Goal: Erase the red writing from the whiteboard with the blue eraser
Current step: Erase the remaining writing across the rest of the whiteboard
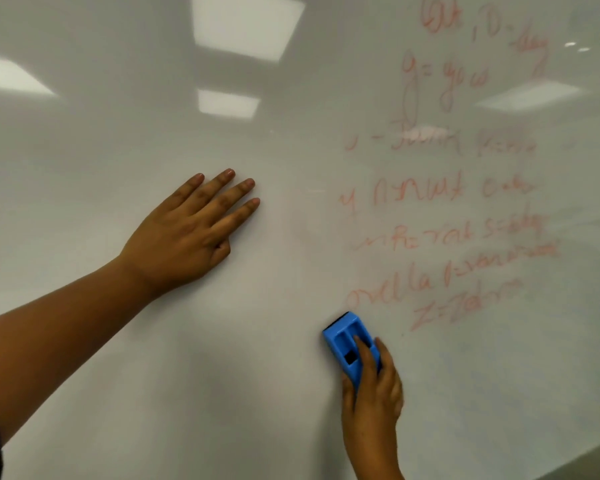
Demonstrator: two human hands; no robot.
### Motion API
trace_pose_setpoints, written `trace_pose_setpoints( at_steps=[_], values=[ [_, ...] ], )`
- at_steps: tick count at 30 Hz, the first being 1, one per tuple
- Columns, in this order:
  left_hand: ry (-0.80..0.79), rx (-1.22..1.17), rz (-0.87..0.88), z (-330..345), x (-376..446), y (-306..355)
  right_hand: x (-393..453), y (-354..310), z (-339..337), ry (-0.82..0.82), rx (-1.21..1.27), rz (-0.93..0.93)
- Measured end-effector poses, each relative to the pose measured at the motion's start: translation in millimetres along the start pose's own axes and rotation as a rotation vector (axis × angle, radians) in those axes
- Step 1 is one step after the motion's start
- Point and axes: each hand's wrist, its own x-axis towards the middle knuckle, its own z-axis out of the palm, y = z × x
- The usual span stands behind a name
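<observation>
Right hand (371,393), fingers (362,351) gripping the blue eraser (349,344) pressed to the whiteboard (257,375) just below the red writing (447,237). Left hand (191,233) lies flat, fingers spread, holding nothing. Risk: light strokes may smear rather than lift the ink. The eraser pad is hidden; blurred upper lines are illegible.

place: office or classroom | cue: wall whiteboard (222,341) reflecting square ceiling light panels (246,26)
</observation>
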Motion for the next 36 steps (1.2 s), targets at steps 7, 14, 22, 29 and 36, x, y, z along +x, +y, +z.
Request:
trace_pose_setpoints(
  at_steps=[7,14,22,29,36],
  values=[
    [-0.009,-0.007,0.003,-1.1,-0.9,0.1,66.9,-21.1,-22.2,0.134,0.075,0.165],
    [0.013,-0.003,-0.004,-1.4,-0.6,1.3,14.1,-49.1,-2.3,0.031,-0.008,-0.224],
    [0.007,0.006,-0.014,-1.4,-1.2,1.9,96.9,-73.2,-28.8,0.134,0.055,-0.066],
    [0.011,0.011,-0.017,-0.1,-1.8,1.2,42.6,-74.7,-8.9,0.05,-0.132,-0.453],
    [0.015,0.024,-0.011,-1.6,-2.4,1.7,90.1,-51.9,-38.3,-0.016,-0.13,-0.4]
  ],
)
